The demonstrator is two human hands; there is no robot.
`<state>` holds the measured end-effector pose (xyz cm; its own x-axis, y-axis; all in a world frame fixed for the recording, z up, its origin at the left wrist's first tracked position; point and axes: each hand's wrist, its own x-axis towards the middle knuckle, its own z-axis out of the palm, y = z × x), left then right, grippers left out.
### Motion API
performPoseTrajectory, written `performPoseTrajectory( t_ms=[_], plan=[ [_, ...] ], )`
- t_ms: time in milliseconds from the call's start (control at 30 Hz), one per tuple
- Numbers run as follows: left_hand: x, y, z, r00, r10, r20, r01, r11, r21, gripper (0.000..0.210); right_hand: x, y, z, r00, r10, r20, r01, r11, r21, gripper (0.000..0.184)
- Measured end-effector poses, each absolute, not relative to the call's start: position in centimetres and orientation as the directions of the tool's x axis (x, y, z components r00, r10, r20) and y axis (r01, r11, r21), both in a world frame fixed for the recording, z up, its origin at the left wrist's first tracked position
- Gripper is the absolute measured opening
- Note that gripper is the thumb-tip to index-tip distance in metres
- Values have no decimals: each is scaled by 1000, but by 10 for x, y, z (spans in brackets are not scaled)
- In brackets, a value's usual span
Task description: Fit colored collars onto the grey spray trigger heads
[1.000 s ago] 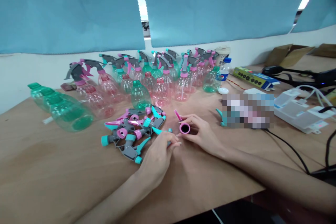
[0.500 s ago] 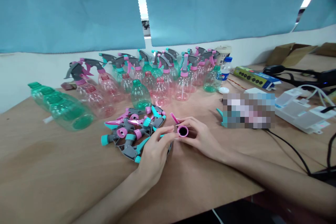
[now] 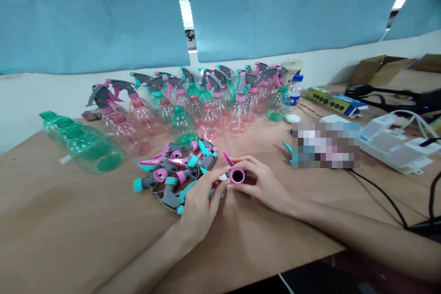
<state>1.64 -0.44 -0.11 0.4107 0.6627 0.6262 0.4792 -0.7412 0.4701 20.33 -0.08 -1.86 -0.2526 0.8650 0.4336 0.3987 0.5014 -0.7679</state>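
Right hand (image 3: 263, 183) holds a pink-collared spray head (image 3: 237, 176) beside the left hand (image 3: 201, 198).

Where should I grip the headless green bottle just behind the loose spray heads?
Probably by the narrow neck, coming from above: the green bottle stands with its neck uppermost and nothing on it, while loose spray heads lie close in front and pink bottles crowd its right side.
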Motion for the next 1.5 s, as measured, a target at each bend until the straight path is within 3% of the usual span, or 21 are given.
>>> performPoseTrajectory(
  t_ms=[233, 500, 733, 900, 1200, 1500],
  plan=[
    [20, -11, 7, 475, 555, 682, 341, -831, 439, 7, 202, -1, -21, -266, 856, 442, 383, 515, -766, 17],
    [17, -4, -3, 370, 733, 571, 501, -675, 542, 14, 202, -3, -19, -273, 858, 434, 396, 512, -762, 23],
    [19, -8, 2, 453, 705, 546, 462, -709, 533, 22, 201, -6, -20, -306, 839, 449, 399, 542, -740, 24],
    [20, -6, -2, 397, 799, 451, 505, -601, 619, 7, 200, -7, -21, -320, 831, 456, 404, 555, -727, 21],
    [22, -6, -1, 347, 799, 491, 565, -597, 570, 5, 198, -11, -20, -354, 826, 439, 384, 557, -736, 22],
    [21, -6, -1, 409, 746, 526, 580, -657, 481, 6, 200, -9, -23, -350, 812, 468, 396, 581, -711, 23]
  ],
)
